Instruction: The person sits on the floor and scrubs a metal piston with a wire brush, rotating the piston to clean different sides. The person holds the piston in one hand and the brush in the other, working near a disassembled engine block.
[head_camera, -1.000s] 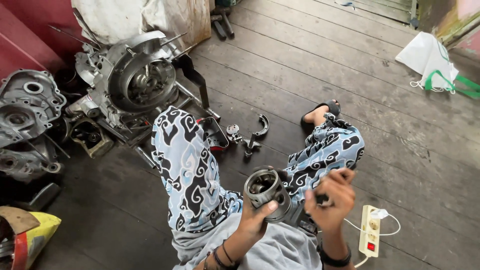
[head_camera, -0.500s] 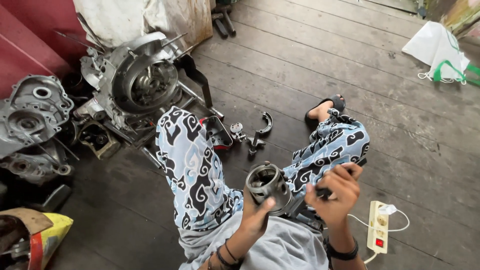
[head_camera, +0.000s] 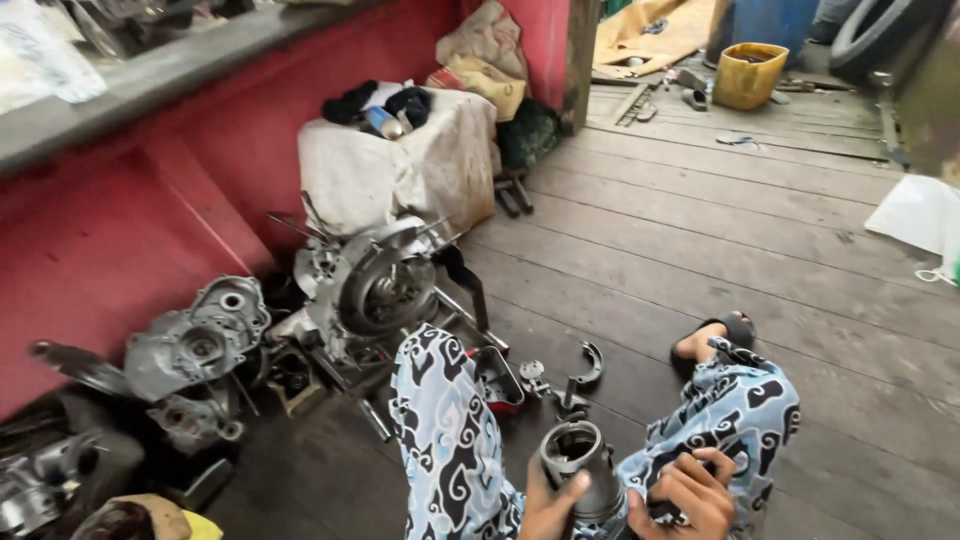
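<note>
My left hand (head_camera: 547, 505) grips a grey metal engine cylinder (head_camera: 582, 468), held upright over my lap with its open bore facing up. My right hand (head_camera: 688, 495) is curled beside the cylinder's right side, closed around a small dark part that I cannot make out. Both hands sit at the bottom edge of the head view, between my legs in blue and black patterned trousers (head_camera: 440, 430). My foot in a dark sandal (head_camera: 722, 335) rests on the plank floor.
A stripped engine with a round flywheel housing (head_camera: 385, 285) stands on the floor ahead. Crankcase halves (head_camera: 195, 345) lie to its left by a red wall. Small loose parts (head_camera: 560, 380) lie near my knee. A cloth-covered box (head_camera: 400, 165) and a yellow tub (head_camera: 750, 75) stand farther back.
The view has tilted up, showing the red wall, covered box and far floor. My hands keep the cylinder and small part in my lap, now at the frame's bottom edge.
</note>
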